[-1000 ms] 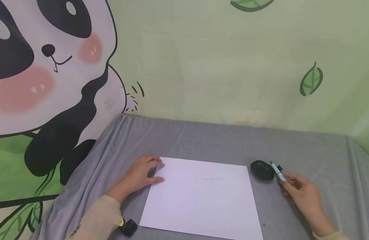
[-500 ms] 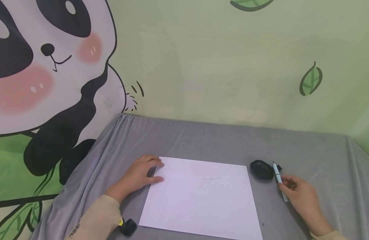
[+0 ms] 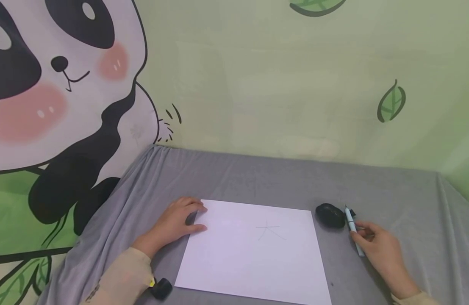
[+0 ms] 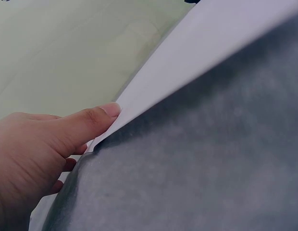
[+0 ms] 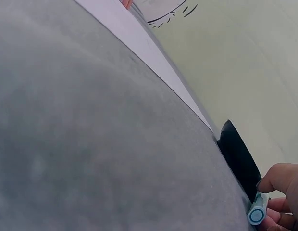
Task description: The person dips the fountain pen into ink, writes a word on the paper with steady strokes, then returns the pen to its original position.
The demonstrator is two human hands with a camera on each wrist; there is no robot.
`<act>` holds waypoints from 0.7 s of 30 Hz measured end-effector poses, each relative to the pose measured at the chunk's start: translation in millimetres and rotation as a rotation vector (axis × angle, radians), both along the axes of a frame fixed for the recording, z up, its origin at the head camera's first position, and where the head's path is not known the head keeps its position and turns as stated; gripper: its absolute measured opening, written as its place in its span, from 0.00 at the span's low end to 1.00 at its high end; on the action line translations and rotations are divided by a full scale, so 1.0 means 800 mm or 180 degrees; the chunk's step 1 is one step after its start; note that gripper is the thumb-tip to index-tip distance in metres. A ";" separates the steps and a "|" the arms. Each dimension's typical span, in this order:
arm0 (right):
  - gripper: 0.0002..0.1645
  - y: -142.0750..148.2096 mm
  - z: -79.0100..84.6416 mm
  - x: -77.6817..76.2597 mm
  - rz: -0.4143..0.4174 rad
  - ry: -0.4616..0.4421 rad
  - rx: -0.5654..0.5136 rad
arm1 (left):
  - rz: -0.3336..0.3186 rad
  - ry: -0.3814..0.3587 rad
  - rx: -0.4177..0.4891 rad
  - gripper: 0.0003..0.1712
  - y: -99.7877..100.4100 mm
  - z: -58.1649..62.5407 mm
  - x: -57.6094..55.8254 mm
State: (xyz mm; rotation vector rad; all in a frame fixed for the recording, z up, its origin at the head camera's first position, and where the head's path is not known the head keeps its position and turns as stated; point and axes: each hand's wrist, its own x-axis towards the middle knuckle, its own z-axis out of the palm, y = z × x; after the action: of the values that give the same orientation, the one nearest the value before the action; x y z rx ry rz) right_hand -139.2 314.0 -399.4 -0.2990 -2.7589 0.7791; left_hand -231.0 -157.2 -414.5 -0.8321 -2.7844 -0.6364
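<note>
A white sheet of paper (image 3: 234,258) lies on the grey cloth, with a few thin crossing strokes (image 3: 270,231) drawn on its upper right part. My left hand (image 3: 177,222) rests at the sheet's upper left edge, thumb and fingers spread apart. In the left wrist view its thumb (image 4: 111,109) lies on the paper. To the right of the sheet, my right hand (image 3: 381,250) pinches a light blue pen (image 3: 350,219), tip pointing away from me. Beside the pen is a smooth, rounded black object (image 3: 331,216); in the right wrist view the pen's round end (image 5: 257,215) faces the camera.
A small black piece (image 3: 352,212) shows just behind the pen. By the left sleeve lies a small black object (image 3: 162,289). Grey cloth (image 3: 257,178) covers the surface up to a green wall (image 3: 257,84) painted with a panda and leaves.
The pen has turned in my right hand, so its rear end now shows below the thumb. My left hand has stayed at the paper's edge.
</note>
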 end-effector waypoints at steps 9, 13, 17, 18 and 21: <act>0.23 -0.002 0.002 -0.004 0.0019 0.0025 -0.0024 | 0.0010 -0.0041 -0.0046 0.27 -0.004 -0.002 -0.003; 0.22 -0.002 0.003 -0.007 0.0013 0.0068 0.0033 | -0.0002 -0.0028 -0.0096 0.27 -0.005 -0.001 -0.001; 0.21 0.000 0.006 -0.009 0.0064 0.0176 0.0121 | -0.0016 -0.0018 -0.0188 0.27 -0.006 0.000 0.000; 0.21 0.000 0.008 -0.009 0.0092 0.0174 0.0146 | -0.0018 -0.0010 -0.0225 0.27 -0.006 0.000 0.000; 0.24 0.002 0.014 -0.010 0.0193 0.0139 0.0175 | -0.0017 0.0006 -0.0322 0.27 -0.006 0.001 0.000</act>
State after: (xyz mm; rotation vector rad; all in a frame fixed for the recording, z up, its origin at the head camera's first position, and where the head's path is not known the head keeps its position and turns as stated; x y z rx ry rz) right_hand -147.1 315.3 -387.8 -0.1863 -2.7543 0.7142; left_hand -230.7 -161.9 -413.9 -0.8588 -2.8339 -0.4989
